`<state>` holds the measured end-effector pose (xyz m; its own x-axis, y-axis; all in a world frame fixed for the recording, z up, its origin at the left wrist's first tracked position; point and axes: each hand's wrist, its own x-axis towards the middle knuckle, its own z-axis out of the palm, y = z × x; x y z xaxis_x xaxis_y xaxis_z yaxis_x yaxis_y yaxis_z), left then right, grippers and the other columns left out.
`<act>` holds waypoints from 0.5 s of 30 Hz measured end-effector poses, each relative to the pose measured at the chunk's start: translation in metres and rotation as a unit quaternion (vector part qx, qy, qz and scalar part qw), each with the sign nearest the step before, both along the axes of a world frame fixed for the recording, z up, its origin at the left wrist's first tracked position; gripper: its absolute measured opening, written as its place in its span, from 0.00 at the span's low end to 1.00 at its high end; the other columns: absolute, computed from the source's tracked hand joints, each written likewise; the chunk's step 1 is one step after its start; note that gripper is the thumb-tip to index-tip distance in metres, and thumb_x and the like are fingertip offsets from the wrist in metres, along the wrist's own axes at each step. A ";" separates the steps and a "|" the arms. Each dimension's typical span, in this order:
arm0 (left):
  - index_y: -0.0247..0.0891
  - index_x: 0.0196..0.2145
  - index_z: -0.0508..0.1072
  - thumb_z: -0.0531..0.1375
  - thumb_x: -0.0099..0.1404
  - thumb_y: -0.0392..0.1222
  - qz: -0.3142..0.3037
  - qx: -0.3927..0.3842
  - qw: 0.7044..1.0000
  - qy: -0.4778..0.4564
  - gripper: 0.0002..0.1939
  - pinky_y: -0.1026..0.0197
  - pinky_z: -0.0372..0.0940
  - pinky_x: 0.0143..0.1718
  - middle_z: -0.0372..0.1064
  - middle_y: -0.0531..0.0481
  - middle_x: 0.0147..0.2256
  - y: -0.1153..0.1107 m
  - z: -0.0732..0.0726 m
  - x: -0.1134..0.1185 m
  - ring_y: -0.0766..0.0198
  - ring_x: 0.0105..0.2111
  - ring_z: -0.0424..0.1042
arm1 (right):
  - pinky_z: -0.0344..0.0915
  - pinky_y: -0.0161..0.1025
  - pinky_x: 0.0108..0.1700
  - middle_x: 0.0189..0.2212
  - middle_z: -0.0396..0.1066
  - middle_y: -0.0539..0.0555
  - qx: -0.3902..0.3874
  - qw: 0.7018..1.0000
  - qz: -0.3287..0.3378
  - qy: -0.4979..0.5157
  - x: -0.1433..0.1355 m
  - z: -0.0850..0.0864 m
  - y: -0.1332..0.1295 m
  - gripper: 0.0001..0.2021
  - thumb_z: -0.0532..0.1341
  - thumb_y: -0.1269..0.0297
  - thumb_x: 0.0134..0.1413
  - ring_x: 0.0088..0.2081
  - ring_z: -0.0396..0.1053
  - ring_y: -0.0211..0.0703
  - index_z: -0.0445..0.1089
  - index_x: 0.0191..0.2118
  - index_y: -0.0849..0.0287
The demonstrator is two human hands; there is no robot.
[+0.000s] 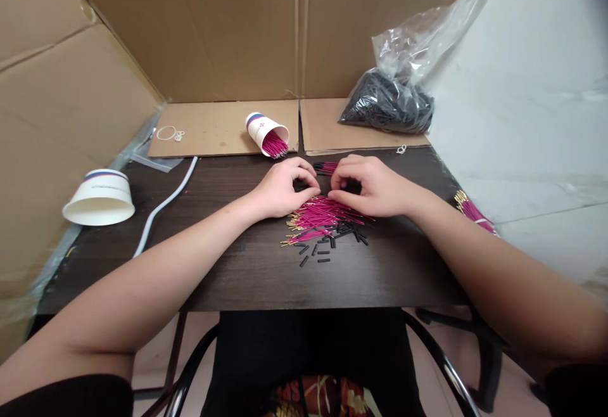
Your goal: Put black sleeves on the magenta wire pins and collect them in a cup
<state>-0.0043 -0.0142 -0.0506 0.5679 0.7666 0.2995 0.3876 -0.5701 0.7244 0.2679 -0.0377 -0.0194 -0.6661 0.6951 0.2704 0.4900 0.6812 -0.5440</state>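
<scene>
My left hand (288, 187) and my right hand (373, 186) face each other over the table, close together, fingers curled and thumbs pressed in. Whatever lies between the fingertips is too small or hidden to name. Right beneath them is a loose pile of thin magenta wires (313, 217) with gold-coloured tips pointing left. Short black tubes (323, 253) lie scattered along the pile's near side. Just beyond the hands, partly covered by them, rests a group of magenta wires with black ends (327, 167).
A paper cup on its side (259, 127) holds more magenta wires; another cup (102, 198) stands upside down at left. A clear bag of black pieces (389, 103) sits on cardboard (209, 127). A white cable (164, 208) crosses the left side. Banded wires (472, 212) lie right.
</scene>
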 end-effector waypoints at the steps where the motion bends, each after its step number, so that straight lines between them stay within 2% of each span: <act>1: 0.40 0.37 0.88 0.74 0.70 0.37 -0.001 -0.001 1.000 0.001 0.02 0.40 0.74 0.65 0.82 0.43 0.52 0.000 0.000 0.000 0.52 0.52 0.82 | 0.64 0.44 0.45 0.35 0.76 0.54 -0.011 1.000 0.010 -0.008 -0.002 0.001 -0.002 0.12 0.70 0.56 0.71 0.38 0.70 0.45 0.78 0.37 0.58; 3: 0.40 0.38 0.88 0.74 0.70 0.37 -0.004 -0.003 1.000 0.003 0.01 0.40 0.74 0.65 0.82 0.43 0.52 0.000 0.000 0.000 0.52 0.53 0.82 | 0.64 0.43 0.44 0.36 0.77 0.54 -0.028 0.999 0.027 -0.021 -0.005 0.002 -0.005 0.12 0.70 0.56 0.71 0.38 0.69 0.44 0.79 0.38 0.58; 6: 0.40 0.38 0.88 0.74 0.70 0.37 -0.002 -0.006 1.000 0.005 0.01 0.40 0.74 0.66 0.82 0.43 0.52 0.000 0.000 0.000 0.51 0.53 0.82 | 0.63 0.42 0.42 0.37 0.77 0.54 -0.038 0.998 0.040 -0.023 -0.007 0.002 -0.007 0.08 0.69 0.61 0.71 0.37 0.69 0.42 0.79 0.40 0.59; 15: 0.39 0.36 0.86 0.73 0.69 0.36 0.004 -0.009 1.000 0.007 0.02 0.41 0.74 0.66 0.82 0.43 0.51 0.000 0.000 0.001 0.52 0.52 0.82 | 0.62 0.40 0.40 0.34 0.79 0.53 -0.056 0.998 0.036 -0.020 -0.004 0.002 -0.004 0.05 0.66 0.68 0.67 0.33 0.69 0.39 0.79 0.38 0.60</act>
